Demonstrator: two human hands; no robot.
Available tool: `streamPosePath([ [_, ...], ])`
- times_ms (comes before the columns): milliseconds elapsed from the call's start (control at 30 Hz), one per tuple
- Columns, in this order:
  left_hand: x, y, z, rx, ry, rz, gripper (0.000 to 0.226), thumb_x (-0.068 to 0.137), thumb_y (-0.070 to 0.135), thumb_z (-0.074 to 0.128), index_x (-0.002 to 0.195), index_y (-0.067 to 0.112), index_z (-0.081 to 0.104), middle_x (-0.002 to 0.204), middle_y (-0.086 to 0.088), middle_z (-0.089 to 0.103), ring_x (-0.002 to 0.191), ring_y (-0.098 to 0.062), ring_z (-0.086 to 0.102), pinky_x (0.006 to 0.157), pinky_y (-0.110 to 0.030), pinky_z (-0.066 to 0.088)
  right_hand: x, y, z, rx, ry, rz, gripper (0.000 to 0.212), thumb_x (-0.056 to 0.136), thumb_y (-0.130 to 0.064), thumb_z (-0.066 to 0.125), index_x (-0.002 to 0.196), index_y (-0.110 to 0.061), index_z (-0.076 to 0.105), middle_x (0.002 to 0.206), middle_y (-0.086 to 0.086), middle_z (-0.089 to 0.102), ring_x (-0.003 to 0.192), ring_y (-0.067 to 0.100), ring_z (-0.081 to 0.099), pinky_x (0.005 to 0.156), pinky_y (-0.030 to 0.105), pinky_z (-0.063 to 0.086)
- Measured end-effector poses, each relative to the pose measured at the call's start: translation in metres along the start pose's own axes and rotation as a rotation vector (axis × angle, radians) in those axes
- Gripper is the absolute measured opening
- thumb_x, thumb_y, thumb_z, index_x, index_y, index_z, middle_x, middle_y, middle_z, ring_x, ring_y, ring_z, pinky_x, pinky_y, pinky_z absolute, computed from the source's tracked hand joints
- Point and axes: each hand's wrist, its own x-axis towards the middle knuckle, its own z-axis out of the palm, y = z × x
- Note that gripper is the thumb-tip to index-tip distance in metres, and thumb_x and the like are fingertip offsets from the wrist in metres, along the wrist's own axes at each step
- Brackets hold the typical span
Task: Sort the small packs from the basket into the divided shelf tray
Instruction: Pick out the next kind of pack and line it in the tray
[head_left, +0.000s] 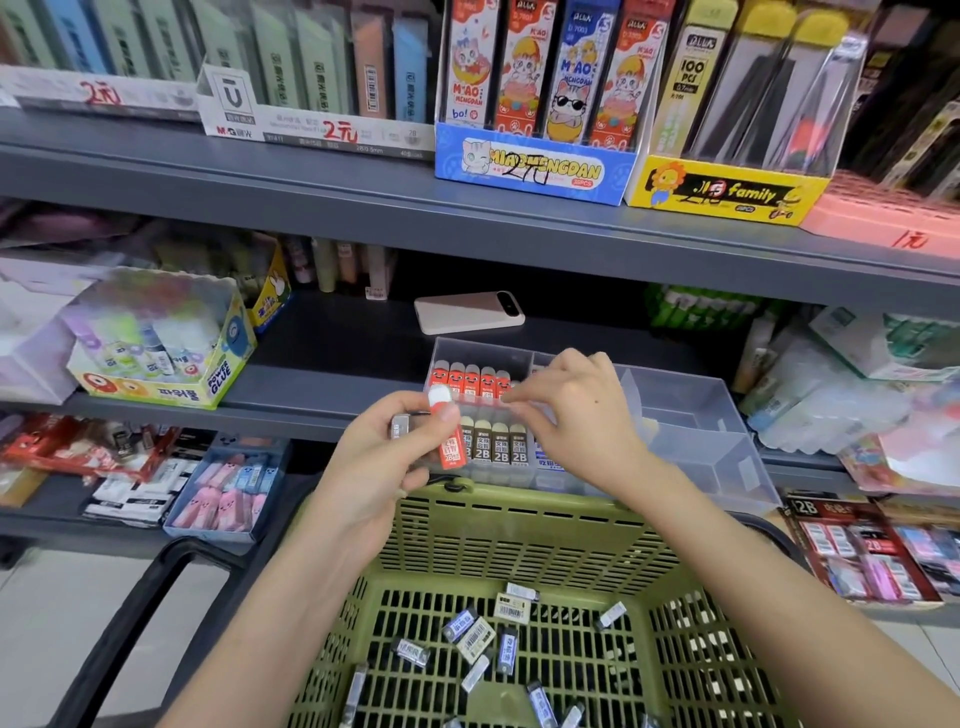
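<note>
My left hand (387, 447) grips a red-sleeved eraser pack (448, 431) upright, with a grey pack (402, 425) tucked behind it. My right hand (576, 410) hovers over the clear divided tray (691, 410), its fingertips pinched close together at the tray's middle rim; I cannot see anything between them. The tray holds a row of red packs (470, 379) at the back left and brown 2B packs (498, 449) in front. Below, the green basket (519, 530) has several grey, blue and cream packs (475, 634) loose on its bottom.
A phone (467, 310) lies on the shelf behind the tray. A glue box (171, 353) stands to the left. Boxes of pencil leads (535, 161) line the shelf above. Lower shelves left and right carry more eraser boxes. The basket's black handle (156, 597) hangs at the left.
</note>
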Motion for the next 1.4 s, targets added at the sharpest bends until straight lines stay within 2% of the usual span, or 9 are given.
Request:
streamPosePath([
  [133, 0.005, 0.001, 0.006, 0.251, -0.018, 0.093, 0.035, 0.051, 0.046, 0.080, 0.078, 0.027, 0.070, 0.070, 0.007, 0.068, 0.060, -0.003, 0.063, 0.053, -0.015, 0.044, 0.007, -0.024, -0.026, 0.775, -0.184, 0.216, 0.011, 0.089, -0.027, 0.061, 0.089, -0.026, 0.072, 0.084, -0.017, 0.070, 0.081, -0.001, 0.061, 0.072, 0.012, 0.043],
  [267, 0.013, 0.000, 0.011, 0.433, -0.015, 0.196, 0.024, 0.060, 0.038, 0.084, 0.075, 0.029, 0.067, 0.069, 0.011, 0.066, 0.061, 0.002, 0.059, 0.063, -0.018, 0.044, 0.012, -0.028, -0.034, 0.905, -0.311, 0.237, 0.005, 0.083, -0.018, 0.070, 0.085, -0.015, 0.072, 0.072, -0.005, 0.071, 0.069, 0.003, 0.063, 0.071, 0.020, 0.051],
  [367, 0.015, 0.002, 0.012, 0.397, -0.022, 0.185, 0.033, 0.058, 0.055, 0.077, 0.081, 0.034, 0.065, 0.074, 0.011, 0.067, 0.063, 0.000, 0.058, 0.063, -0.021, 0.043, 0.023, -0.010, -0.032, 0.919, -0.149, 0.310, 0.006, 0.082, -0.012, 0.069, 0.081, -0.018, 0.072, 0.078, 0.000, 0.072, 0.072, 0.005, 0.063, 0.073, 0.023, 0.050],
  [500, 0.018, 0.005, 0.009, 0.209, -0.010, 0.151, 0.021, 0.091, 0.042, 0.053, 0.101, 0.026, 0.063, 0.079, 0.004, 0.063, 0.078, -0.015, 0.054, 0.070, -0.028, 0.043, 0.044, 0.024, -0.022, 0.715, 0.108, 0.432, 0.017, 0.081, -0.007, 0.067, 0.077, -0.023, 0.069, 0.084, -0.007, 0.071, 0.075, -0.002, 0.063, 0.076, 0.016, 0.048],
  [700, 0.022, 0.000, 0.005, 0.054, 0.022, 0.132, 0.030, 0.100, 0.009, 0.037, 0.108, 0.026, 0.061, 0.084, 0.003, 0.072, 0.082, -0.009, 0.065, 0.063, -0.023, 0.050, 0.046, 0.028, 0.015, 0.196, 0.001, 0.183, 0.011, 0.082, -0.017, 0.065, 0.078, -0.012, 0.074, 0.082, -0.011, 0.071, 0.089, 0.014, 0.044, 0.081, 0.026, 0.037],
  [933, 0.025, -0.008, -0.002, 0.021, -0.003, 0.191, 0.017, 0.091, 0.015, 0.055, 0.107, 0.010, 0.052, 0.100, -0.001, 0.074, 0.097, -0.016, 0.069, 0.073, -0.026, 0.052, 0.044, 0.039, 0.028, 0.174, -0.107, 0.328, 0.020, 0.087, -0.033, 0.062, 0.103, -0.023, 0.069, 0.096, -0.005, 0.072, 0.108, 0.019, 0.052, 0.100, 0.030, 0.030],
  [1033, 0.027, -0.008, -0.003, -0.041, -0.006, 0.176, 0.020, 0.085, 0.014, 0.060, 0.103, 0.007, 0.057, 0.099, -0.006, 0.074, 0.096, -0.019, 0.070, 0.072, -0.022, 0.055, 0.042, 0.040, 0.034, 0.014, -0.027, 0.263, 0.019, 0.084, -0.032, 0.064, 0.098, -0.021, 0.069, 0.087, -0.005, 0.071, 0.109, 0.020, 0.048, 0.093, 0.028, 0.021],
  [1200, 0.028, -0.008, -0.002, -0.125, 0.038, 0.139, 0.022, 0.065, 0.022, 0.071, 0.087, 0.017, 0.071, 0.082, -0.005, 0.072, 0.084, -0.019, 0.067, 0.074, -0.027, 0.055, 0.041, 0.043, 0.038, -0.218, 0.085, 0.091, 0.007, 0.074, -0.022, 0.072, 0.073, -0.018, 0.078, 0.080, 0.005, 0.064, 0.084, 0.033, 0.053, 0.075, 0.037, 0.034],
  [1400, 0.025, -0.004, -0.001, -0.080, 0.074, 0.134, 0.024, 0.059, 0.029, 0.076, 0.082, 0.025, 0.075, 0.082, -0.001, 0.073, 0.080, -0.016, 0.063, 0.077, -0.030, 0.053, 0.038, 0.044, 0.033, -0.363, -0.207, 0.038, 0.035, 0.097, -0.042, 0.039, 0.102, -0.029, 0.071, 0.103, 0.001, 0.060, 0.106, 0.025, 0.044, 0.089, 0.035, 0.026],
])
